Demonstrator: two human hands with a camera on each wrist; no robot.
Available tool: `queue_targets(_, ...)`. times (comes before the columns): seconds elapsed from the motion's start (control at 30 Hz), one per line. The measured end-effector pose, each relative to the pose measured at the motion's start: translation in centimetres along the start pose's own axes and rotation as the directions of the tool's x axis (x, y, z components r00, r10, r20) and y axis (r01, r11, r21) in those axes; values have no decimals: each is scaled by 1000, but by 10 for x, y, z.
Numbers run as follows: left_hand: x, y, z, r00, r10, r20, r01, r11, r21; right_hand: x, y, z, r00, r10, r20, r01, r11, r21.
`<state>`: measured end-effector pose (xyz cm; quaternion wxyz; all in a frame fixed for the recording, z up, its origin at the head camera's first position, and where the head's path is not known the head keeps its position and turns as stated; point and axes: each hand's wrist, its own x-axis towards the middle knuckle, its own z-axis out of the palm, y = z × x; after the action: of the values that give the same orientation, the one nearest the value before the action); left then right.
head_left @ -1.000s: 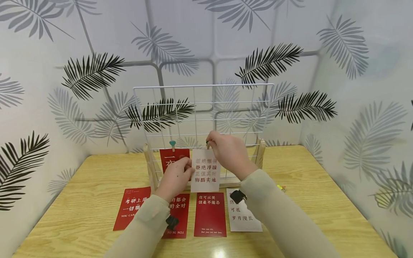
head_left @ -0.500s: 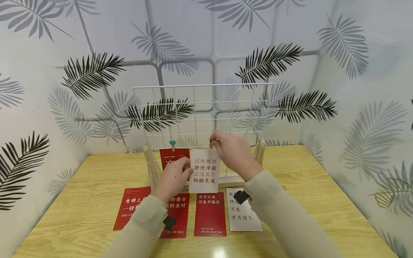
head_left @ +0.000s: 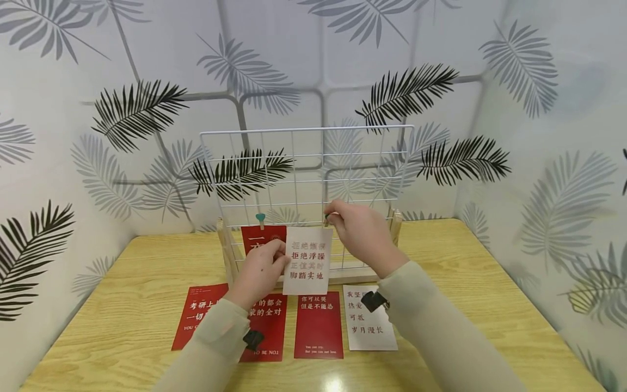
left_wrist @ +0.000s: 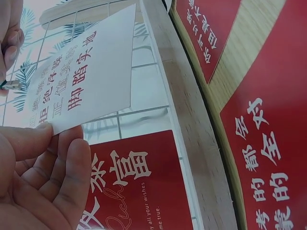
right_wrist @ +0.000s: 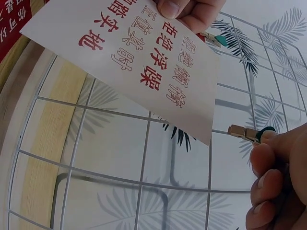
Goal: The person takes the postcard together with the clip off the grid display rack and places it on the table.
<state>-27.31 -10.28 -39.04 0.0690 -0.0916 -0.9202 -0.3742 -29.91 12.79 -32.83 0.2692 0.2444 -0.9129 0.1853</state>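
My left hand (head_left: pixel 258 275) pinches a white card (head_left: pixel 307 267) with red lettering by its left edge, thumb in front. The card is upright before the white wire grid (head_left: pixel 306 129). Between the thumb and fingers of my right hand (head_left: pixel 364 234) is a small wooden clothespin (right_wrist: pixel 243 133) with a dark green end. In the right wrist view its tip is apart from the card. A red card (left_wrist: pixel 144 191) hangs on the grid to the left, under a clothespin with a teal heart (head_left: pixel 260 218). My left hand partly covers that red card.
Wooden feet (head_left: pixel 395 226) hold the grid up on the wooden table (head_left: pixel 455 283). In front lie a red card (head_left: pixel 196 316) at left, partly behind my sleeve, another red card (head_left: pixel 266 332), a dark red card (head_left: pixel 318 329) and a white card (head_left: pixel 372 332) at right.
The white card has shifted slightly left with my left hand. My right hand has moved right with the clothespin, away from the card's top edge.
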Motion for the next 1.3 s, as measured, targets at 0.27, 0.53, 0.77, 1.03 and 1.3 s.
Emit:
queue_targets(0.27,-3,-3,-2,1000,-2,8,2,1000,19,-4,2,-3,999,44,23,-44,999,3)
queue_targets(0.53,-7,-3,-6,1000,6,7,-6,1000,8,-6,3,-6,998,55,18,-56,998,14)
queue_targets(0.77,-10,-8,-11,1000,-3,11,3,1000,-3,-8,5,-9,997,70,20,-70,997,30)
queue_targets(1.03,-16,-15,-18,1000,-14,21,15,998,-53,-14,9,-10,997,82,3,-82,994,67)
queue_targets(1.3,-22,-22,-30,1000,-14,27,16,997,-71,-21,18,-13,998,70,-5,-70,996,60)
